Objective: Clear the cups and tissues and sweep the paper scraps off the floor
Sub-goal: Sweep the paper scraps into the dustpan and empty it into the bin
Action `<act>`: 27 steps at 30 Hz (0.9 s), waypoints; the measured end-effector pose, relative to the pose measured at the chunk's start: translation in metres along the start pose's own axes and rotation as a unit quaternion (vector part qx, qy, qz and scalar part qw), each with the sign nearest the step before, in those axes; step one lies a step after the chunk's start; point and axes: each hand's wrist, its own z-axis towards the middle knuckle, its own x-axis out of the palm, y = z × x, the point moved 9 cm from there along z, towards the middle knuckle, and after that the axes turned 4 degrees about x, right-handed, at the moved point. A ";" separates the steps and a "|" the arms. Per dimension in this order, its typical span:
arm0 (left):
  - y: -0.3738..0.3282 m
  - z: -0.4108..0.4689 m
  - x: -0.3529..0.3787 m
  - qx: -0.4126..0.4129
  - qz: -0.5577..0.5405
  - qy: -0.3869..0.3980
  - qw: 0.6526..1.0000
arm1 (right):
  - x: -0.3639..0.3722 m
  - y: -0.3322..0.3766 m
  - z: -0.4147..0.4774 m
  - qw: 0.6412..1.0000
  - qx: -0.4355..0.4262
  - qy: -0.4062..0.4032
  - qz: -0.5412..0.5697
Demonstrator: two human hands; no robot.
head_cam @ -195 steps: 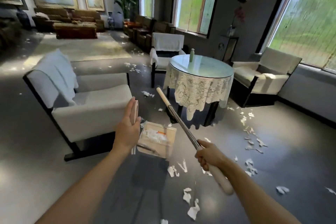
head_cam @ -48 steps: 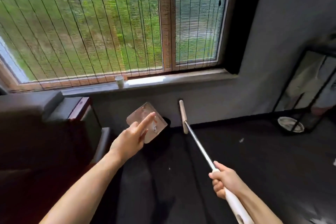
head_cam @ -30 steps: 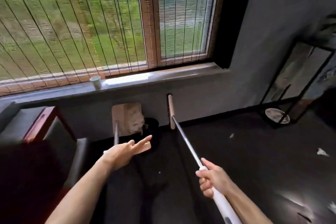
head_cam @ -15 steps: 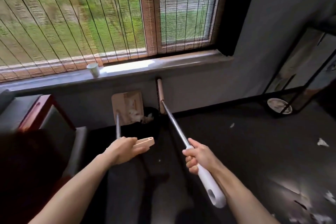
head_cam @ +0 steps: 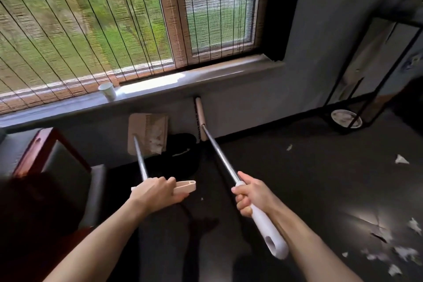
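A dark, glossy floor [head_cam: 297,178] is seen below a long grey windowsill [head_cam: 206,75], above which a wooden-framed window is covered by a slatted bamboo blind [head_cam: 91,18]. A small white paper cup [head_cam: 107,91] is stood upright on the windowsill. Directly beneath the windowsill a flat beige plastic dustpan [head_cam: 143,130] is held on a metal pole, with crumpled white scraps lying in it. Its beige handle is clamped in the left hand [head_cam: 155,192]. Just beside it, against the wall under the windowsill, the beige head of a long metal-poled broom [head_cam: 199,117] is placed. The broom's white grip is enclosed by the curled fingers of the right hand [head_cam: 251,194]. Torn white paper scraps [head_cam: 401,160] are scattered on the floor well away from the windowsill.

Between dustpan and broom head a black mass [head_cam: 183,153] is seen; whether it is a bin or a bag cannot be told. Whether the dustpan touches the floor cannot be judged. A dark, red-edged piece of furniture [head_cam: 45,155] is cut off by the picture's edge. A round pale dish [head_cam: 346,118] is partly barred by a black metal stand [head_cam: 366,98].
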 end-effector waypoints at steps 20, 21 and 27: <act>-0.063 -0.015 0.054 0.138 0.125 0.010 0.983 | -0.036 -0.023 0.000 0.999 0.012 -0.030 0.022; -0.064 -0.019 0.055 0.134 0.138 0.024 0.981 | -0.037 -0.023 -0.002 0.999 0.012 -0.030 0.022; -0.075 -0.033 0.090 0.143 0.121 0.107 0.976 | -0.044 -0.029 -0.010 0.999 0.012 -0.029 0.009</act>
